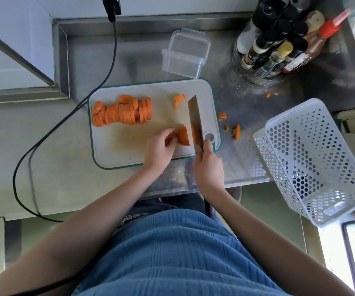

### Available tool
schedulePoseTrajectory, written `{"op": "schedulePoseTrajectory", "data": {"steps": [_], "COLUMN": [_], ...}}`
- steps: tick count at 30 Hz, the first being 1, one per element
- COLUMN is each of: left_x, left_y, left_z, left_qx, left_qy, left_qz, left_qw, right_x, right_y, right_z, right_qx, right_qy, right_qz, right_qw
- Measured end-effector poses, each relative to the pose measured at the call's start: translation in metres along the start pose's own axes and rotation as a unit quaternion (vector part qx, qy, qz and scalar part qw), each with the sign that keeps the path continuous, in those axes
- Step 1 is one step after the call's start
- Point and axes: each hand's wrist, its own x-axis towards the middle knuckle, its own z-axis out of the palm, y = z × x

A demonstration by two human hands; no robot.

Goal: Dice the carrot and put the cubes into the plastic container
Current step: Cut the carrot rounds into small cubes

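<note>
On the bench [54, 150], the cutting board [129, 150] carries the work. To dice well from here, I judge the stacked slices should be held flat, fingertips tucked back from the edge, and the knife [194, 120] brought straight down in even strips, then crosswise. The plastic container [185, 53] waits empty just beyond the board. A long row of carrot rounds [122, 112] leans together at the board's left. The right hand [208, 165] has its fingers wrapped round the knife handle; the left hand [158, 147] pinches a few orange slices [183, 135] beside the blade. Small cut bits [178, 100] lie near the tip; scraps [235, 131] sit off the board.
</note>
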Motion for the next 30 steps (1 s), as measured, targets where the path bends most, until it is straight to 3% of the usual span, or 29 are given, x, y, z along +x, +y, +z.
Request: {"op": "schedulePoseTrajectory", "data": {"steps": [11,30], "left_x": [0.012,0.014], "left_y": [0.015,0.016], "left_z": [0.003,0.004], "left_qx": [-0.118,-0.127], "left_qy": [0.022,0.017], "left_qz": [-0.165,-0.221], "left_qw": [0.979,0.967], "right_x": [0.003,0.009], "right_y": [-0.013,-0.011], "right_z": [0.009,0.011], "right_qx": [-0.038,-0.077], "right_qy": [-0.022,-0.029], "right_qz": [-0.027,-0.039], "right_qw": [0.999,0.996]}}
